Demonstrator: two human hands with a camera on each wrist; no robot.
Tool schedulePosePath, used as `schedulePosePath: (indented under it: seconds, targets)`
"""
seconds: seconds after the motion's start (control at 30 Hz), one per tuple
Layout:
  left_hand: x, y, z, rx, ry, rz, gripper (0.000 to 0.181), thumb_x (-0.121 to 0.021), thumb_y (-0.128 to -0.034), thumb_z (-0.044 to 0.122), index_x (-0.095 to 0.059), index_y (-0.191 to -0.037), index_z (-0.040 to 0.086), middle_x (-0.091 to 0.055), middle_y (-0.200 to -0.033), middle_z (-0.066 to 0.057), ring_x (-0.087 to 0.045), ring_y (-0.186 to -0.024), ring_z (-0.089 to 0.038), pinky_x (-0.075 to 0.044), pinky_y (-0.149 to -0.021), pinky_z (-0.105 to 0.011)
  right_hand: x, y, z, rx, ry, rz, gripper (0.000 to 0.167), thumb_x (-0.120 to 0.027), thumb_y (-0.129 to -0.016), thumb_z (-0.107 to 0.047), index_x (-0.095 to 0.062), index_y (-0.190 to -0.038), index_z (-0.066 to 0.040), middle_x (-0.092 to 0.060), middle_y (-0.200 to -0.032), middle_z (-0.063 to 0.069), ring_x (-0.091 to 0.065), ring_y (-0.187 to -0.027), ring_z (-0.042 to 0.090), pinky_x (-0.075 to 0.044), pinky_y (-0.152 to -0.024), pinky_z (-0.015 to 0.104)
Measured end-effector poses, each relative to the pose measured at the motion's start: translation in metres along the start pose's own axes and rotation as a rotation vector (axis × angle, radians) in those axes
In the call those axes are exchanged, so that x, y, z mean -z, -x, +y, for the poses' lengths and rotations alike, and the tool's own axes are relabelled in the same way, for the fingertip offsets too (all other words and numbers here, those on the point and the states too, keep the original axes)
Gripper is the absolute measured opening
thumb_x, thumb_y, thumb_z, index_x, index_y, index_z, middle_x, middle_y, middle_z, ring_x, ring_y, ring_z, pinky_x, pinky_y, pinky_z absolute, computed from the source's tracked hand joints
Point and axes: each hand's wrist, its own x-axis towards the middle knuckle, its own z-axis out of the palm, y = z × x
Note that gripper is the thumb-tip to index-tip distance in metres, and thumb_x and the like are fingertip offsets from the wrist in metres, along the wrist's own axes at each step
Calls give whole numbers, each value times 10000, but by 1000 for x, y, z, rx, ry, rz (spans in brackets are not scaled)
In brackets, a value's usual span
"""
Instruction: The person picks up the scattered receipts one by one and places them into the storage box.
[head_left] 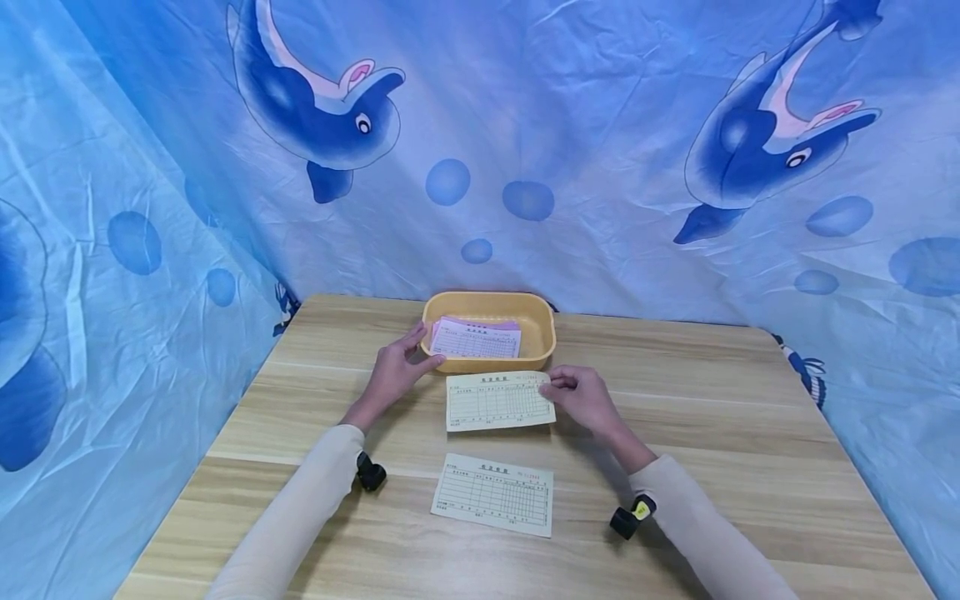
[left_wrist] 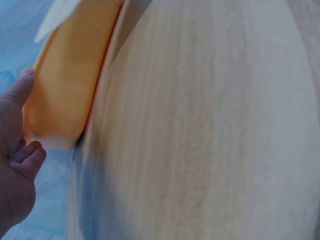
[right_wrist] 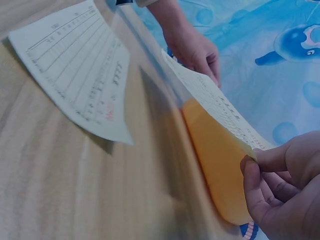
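My right hand [head_left: 587, 402] pinches the right edge of a pale yellow printed form slip [head_left: 495, 404] between thumb and fingers. That slip is raised off the table, just in front of a yellow-orange plastic basket [head_left: 543, 364]. Thumb on the front rim and fingers round the left end, my left hand [head_left: 393, 372] grips the basket's corner. Inside the basket lie a white form slip [head_left: 474, 342] and pink paper [head_left: 512, 326] beneath it. A second pale slip [head_left: 495, 496] lies flat on the table nearer to me; the right wrist view shows its curled edge.
The wood-grain table [head_left: 720, 450] reaches back to a blue curtain [head_left: 600, 267] printed with dolphins, with the basket close to the far edge. Dark wrist cameras sit on the left sleeve [head_left: 300, 500] and the right sleeve [head_left: 697, 517].
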Motion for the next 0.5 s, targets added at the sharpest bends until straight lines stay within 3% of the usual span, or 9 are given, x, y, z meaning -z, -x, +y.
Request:
schedulePosePath:
  seconds: [0.23, 0.37, 0.5]
  targets:
    - [0, 0, -2, -7, 4, 5, 788, -817, -889, 311, -450, -1486, -50, -372, -1613, -146, -418, -1453, -319, -470, -1130, -374, 10, -5, -13, 53, -1, 9, 141, -779, -908, -109, -764, -1010, -11, -761, -878, 86, -675, -754, 133, -569, -614, 213]
    - [0, -1, -4, -16, 16, 9, 793, -819, -882, 322, -456, -1478, -56, -372, -1610, -163, -403, -1463, -310, -470, -1129, -370, 13, -9, -21, 57, -40, 4, 179, -778, -912, -111, -752, -1031, 19, -765, -892, 116, -700, -755, 133, -648, -695, 355]
    - [-1, -1, -4, -22, 27, 12, 798, -820, -878, 329, -459, -1475, -57, -375, -1606, -157, -417, -1454, -309, -470, -1127, -370, 18, -13, -29, 52, -63, 5, 243, -771, -921, -117, -727, -1088, 55, -766, -953, 160, -719, -774, 134, -650, -795, 490]
